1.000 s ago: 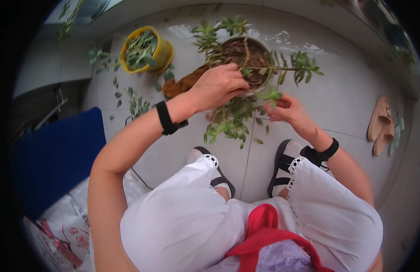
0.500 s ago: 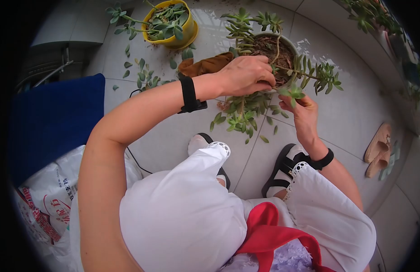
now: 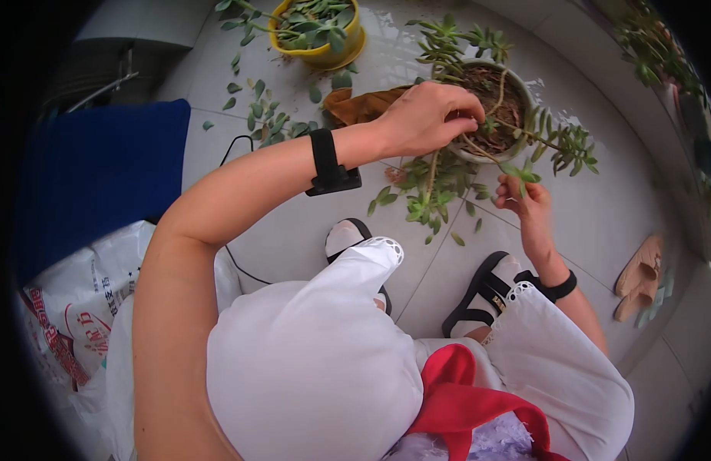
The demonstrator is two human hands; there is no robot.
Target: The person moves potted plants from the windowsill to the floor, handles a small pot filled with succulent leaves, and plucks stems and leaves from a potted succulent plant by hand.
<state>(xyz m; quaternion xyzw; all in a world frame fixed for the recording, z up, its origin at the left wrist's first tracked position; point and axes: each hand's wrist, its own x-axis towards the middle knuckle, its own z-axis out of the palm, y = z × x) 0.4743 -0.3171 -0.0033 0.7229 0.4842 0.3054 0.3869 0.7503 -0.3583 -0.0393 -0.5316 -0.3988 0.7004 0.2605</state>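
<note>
A succulent (image 3: 575, 147) with long trailing stems grows in a round, pale pot (image 3: 527, 91) of brown soil. At the pot's near-left rim, my left hand (image 3: 430, 119) is closed, thumb and fingers pinched by the lower end of a thin bare stem (image 3: 482, 151). The leafy tip (image 3: 522, 174) of that stem reaches my right hand (image 3: 529, 211), whose fingers are curled closed against it below the pot. The exact contact of the right fingertips is partly hidden by leaves. A brown cloth or glove (image 3: 361, 105) lies behind my left wrist.
A yellow pot (image 3: 330, 56) with another succulent stands at the back. Cut stems and loose leaves (image 3: 275, 123) lie on the tiles. A blue seat (image 3: 102, 173) and a white plastic bag (image 3: 90, 300) are on the left; slippers (image 3: 639, 276) are on the right.
My left hand has lifted a little from the pot's near rim, and the bare stem now shows between both hands. My right hand has moved slightly away from the pot. The view has shifted.
</note>
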